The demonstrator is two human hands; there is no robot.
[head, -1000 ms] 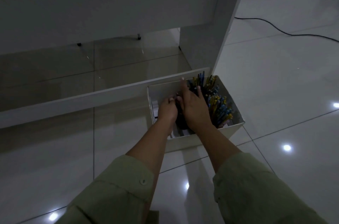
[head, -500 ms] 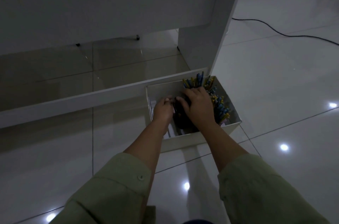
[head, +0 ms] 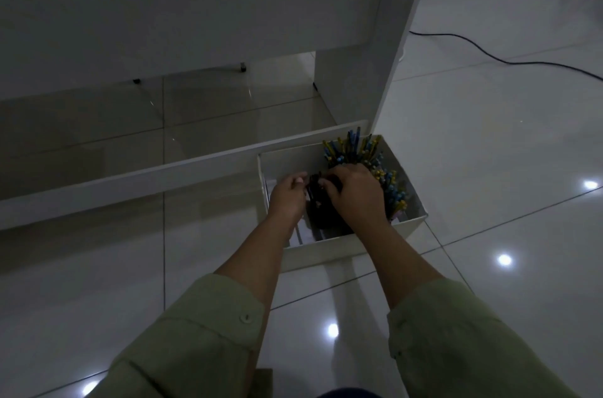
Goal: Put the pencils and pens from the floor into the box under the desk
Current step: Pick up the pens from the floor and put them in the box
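I have both hands down inside the white box (head: pixel 329 247), closed around a dark bundle of pens (head: pixel 321 202) that sits between them. My left hand (head: pixel 287 197) curls against the bundle's left side, fingertips (head: pixel 298 179) pinched at its top end. My right hand (head: pixel 355 195) wraps over it from the right, knuckles up, fingers bent down onto the same top end, so the two sets of fingers nearly meet. The light is too dim for me to count the pens or see how far the bundle reaches the box floor.

Just beyond my right hand, filling the right part of the box, a dense cluster of blue and yellow pencils (head: pixel 368 153) stands tilted, their ends fanning up past the far rim. The left part of the box shows bare, shiny bottom.

The box rests on the glossy tiled floor (head: pixel 98 267), its far corner touching the foot of the white desk's side panel (head: pixel 391 55) and its back edge against a low white rail (head: pixel 130 179) running along the floor under the desk. My pale green sleeves (head: pixel 202 332) are rolled above the forearms. A black cable (head: pixel 489 53) snakes across the tiles well off to the right.
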